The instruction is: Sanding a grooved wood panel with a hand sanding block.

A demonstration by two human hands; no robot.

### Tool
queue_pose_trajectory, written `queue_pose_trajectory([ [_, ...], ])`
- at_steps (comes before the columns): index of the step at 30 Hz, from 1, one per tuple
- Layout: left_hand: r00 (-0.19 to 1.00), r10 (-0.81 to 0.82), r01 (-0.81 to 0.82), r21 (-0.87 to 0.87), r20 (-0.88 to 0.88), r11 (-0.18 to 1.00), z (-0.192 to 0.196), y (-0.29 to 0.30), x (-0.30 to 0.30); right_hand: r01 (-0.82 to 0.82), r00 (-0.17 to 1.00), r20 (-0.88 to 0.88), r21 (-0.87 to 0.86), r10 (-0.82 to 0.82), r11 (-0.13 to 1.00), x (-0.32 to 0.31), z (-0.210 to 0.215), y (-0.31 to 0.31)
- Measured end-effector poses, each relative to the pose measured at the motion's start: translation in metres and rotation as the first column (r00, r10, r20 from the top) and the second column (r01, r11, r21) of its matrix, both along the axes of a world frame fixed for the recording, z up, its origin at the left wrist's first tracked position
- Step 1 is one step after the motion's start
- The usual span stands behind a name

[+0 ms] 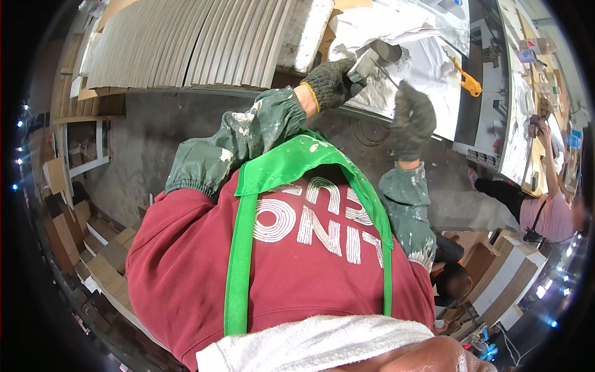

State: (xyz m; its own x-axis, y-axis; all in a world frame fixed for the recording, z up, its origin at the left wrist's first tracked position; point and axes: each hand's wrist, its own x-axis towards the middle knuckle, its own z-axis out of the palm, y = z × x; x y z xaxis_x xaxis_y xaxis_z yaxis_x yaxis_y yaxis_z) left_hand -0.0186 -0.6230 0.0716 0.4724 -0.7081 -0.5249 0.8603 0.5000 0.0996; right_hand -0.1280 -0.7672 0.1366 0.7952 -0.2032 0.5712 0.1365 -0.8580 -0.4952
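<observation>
My left hand (336, 85), in a dark knit glove with a yellow cuff, is closed around a small grey block-shaped piece (365, 66). A dark round-ended thing (388, 52) sits just beyond this piece; I cannot tell whether they are joined. My right hand (412, 121), in a similar dark glove, is curled and blurred by motion. From its fingers a thin tool (389, 77) reaches toward the grey piece; its tip is hard to make out. Under both hands lies a white sheet (427, 74) with grey smudges on the worktable.
Grey slats (186, 49) stand in a long row at the left. An orange trigger-handled tool (470, 82) lies at the sheet's right edge. Farther right, a person in pink (545, 214) works at another bench; another person (451, 282) is low behind. Cardboard pieces (114, 263) fill the lower left.
</observation>
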Motion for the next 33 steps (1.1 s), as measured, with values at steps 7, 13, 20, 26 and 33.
queue_pose_trajectory([
  [7, 0.987, 0.083, -0.085, -0.006, -0.14, 0.996, 0.003, -0.008, -0.001, -0.152, 0.988, -0.041, -0.44, 0.149, 0.885, -0.023, -0.022, 0.012],
  [13, 0.979, 0.098, -0.102, -0.017, -0.18, 0.995, -0.017, -0.012, 0.004, -0.108, 0.994, -0.058, -0.48, 0.092, 0.871, -0.021, -0.02, 0.012],
  [20, 0.283, -0.223, -0.298, 0.307, 0.933, 0.904, -0.039, -0.005, -0.003, -0.016, 1.0, 0.02, 0.07, 0.015, 0.997, -0.015, -0.002, 0.012],
  [26, 0.989, 0.141, -0.144, 0.084, 0.037, 0.986, 0.002, -0.01, -0.005, 0.23, 0.961, -0.267, 0.92, 0.075, 0.317, -0.002, -0.022, -0.021],
  [33, 0.938, 0.066, -0.126, 0.16, 0.339, 0.979, 0.004, -0.002, -0.008, 0.194, 0.954, -0.243, 0.947, 0.173, 0.256, 0.0, -0.011, -0.021],
])
